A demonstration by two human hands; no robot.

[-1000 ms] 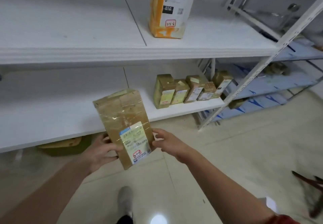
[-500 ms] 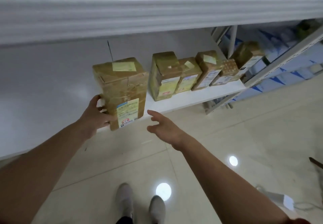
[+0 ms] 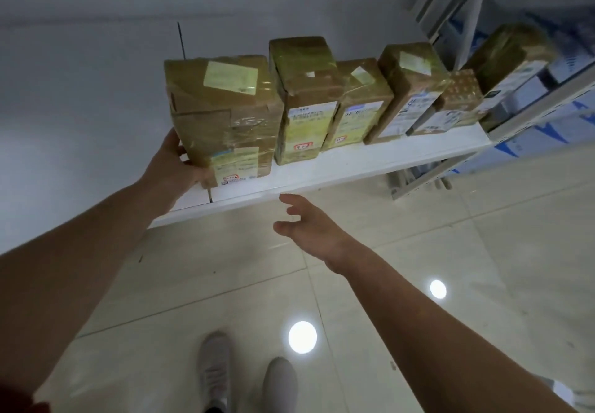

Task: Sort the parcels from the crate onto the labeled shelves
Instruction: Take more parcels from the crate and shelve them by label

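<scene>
Left hand (image 3: 180,163) grips the left side of the taped parcel (image 3: 222,116), which stands upright on the shelf (image 3: 370,160), long axis vertical, touching the left end of the parcel row (image 3: 357,103). Right hand (image 3: 310,227) is open and empty, just below the shelf's front edge. Left hand is nearer; probably only release remains.

The floor (image 3: 418,251) is of glossy pale tiles and shows two round light reflections (image 3: 302,337). Two grey shoes (image 3: 215,367) stand on it. Blue-and-white sheets (image 3: 528,142) are at the right.
</scene>
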